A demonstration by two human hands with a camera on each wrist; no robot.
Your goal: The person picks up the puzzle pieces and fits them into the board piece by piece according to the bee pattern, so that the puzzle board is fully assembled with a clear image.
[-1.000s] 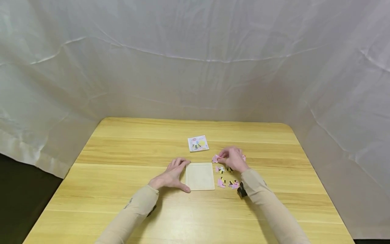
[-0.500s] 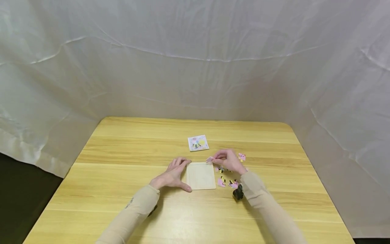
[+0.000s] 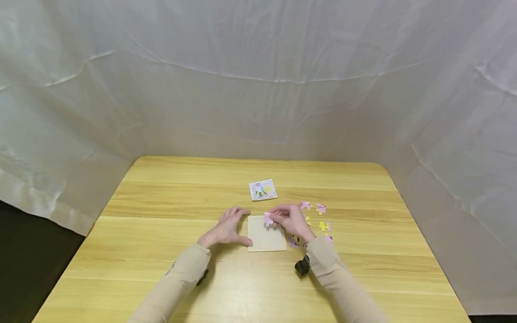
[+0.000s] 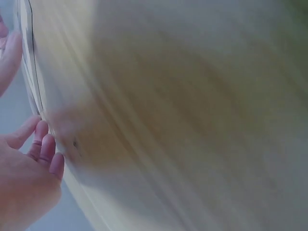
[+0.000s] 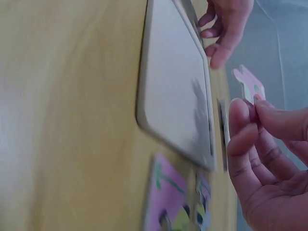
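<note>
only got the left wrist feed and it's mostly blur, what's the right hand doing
Observer: The right hand pinches a pink puzzle piece over the far edge of the pale puzzle tray.
Operator: is anything in the tray
Observer: No, in the right wrist view its bed shows bare.
Operator: where are the other pieces
Observer: Loose pieces lie on the table right of the tray, and a small picture card lies beyond it.
Operator: and the left hand
Observer: The left hand rests flat at the tray's left edge.
</note>
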